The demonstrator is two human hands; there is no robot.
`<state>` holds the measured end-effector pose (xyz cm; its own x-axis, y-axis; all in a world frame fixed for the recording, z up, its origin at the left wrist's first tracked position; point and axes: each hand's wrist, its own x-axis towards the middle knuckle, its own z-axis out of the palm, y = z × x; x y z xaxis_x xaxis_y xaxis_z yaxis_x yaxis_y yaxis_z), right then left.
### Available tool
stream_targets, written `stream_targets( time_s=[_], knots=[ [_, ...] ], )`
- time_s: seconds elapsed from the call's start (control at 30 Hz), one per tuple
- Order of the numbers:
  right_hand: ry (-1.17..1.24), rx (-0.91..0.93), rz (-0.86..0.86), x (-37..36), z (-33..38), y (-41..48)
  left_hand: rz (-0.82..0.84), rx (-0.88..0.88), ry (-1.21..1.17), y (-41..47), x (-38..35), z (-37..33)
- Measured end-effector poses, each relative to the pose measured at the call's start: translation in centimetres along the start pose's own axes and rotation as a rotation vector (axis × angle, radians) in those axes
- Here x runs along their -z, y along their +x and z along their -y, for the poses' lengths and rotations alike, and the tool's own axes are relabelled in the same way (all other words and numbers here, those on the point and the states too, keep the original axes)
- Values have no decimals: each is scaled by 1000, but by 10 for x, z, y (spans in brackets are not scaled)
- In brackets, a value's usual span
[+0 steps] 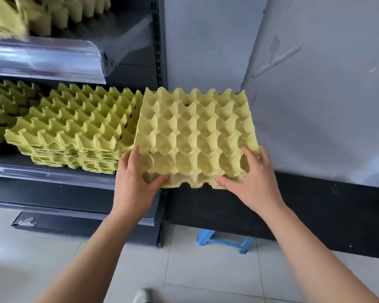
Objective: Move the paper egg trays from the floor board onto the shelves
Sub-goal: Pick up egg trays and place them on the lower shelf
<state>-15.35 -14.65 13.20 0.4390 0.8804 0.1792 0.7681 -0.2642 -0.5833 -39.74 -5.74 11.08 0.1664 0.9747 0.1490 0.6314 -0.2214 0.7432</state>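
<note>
Both bare forearms extended forward; left hand [134,182] and right hand [249,182] grip tray [195,132] near corners, thumbs inward.

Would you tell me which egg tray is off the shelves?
The single tray gripped by the left hand and right hand; the stacked trays all rest on shelves.

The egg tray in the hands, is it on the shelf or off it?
Off. The left hand and right hand grip the egg tray by its near edge; it hangs right of the shelf.
</note>
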Motion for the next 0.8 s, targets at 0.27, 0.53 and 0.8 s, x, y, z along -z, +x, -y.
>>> stream_targets(
  time_s=[0.27, 0.53, 0.8],
  knots=[
    [-11, 75, 72, -36, 93, 22, -102, 8, 40, 26, 86, 34],
    [-18, 42, 131, -108, 193, 42, -112, -10, 95, 82, 168, 108],
    [-73, -27, 91, -169, 259, 65, -22, -35, 120, 148, 219, 168]
  ],
)
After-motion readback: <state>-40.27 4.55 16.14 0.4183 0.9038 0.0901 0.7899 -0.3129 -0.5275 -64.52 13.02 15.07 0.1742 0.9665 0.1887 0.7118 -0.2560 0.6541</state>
